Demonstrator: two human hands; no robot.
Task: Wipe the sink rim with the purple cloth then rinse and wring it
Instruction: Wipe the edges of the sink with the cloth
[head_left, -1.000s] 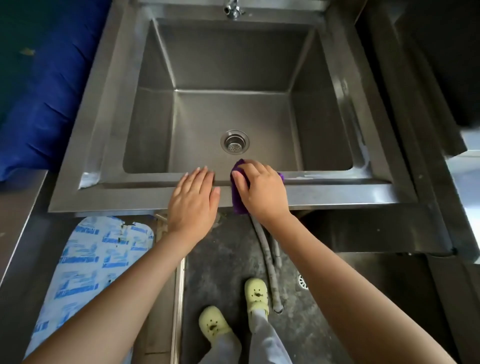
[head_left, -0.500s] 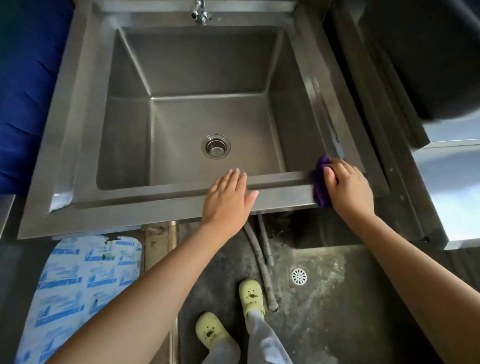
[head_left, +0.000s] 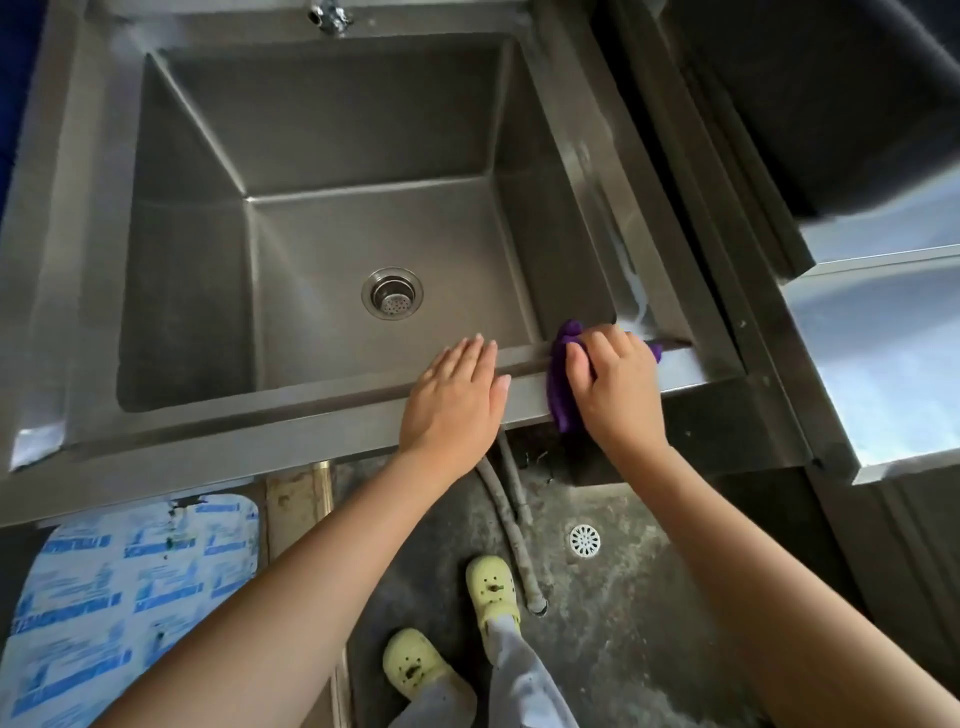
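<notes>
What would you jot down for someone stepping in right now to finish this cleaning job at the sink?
Right hand: pressed down on the purple cloth, which drapes over the front rim of the sink near its right corner.
Left hand: flat and empty on the front rim, just beside the cloth.
Done: hard to judge from here; the front rim looks free of streaks.
Left: a pale smear shows on the right rim, so wipe there. The basin looks dry and no water comes from the tap, so rinsing and wringing are still to do.
</notes>
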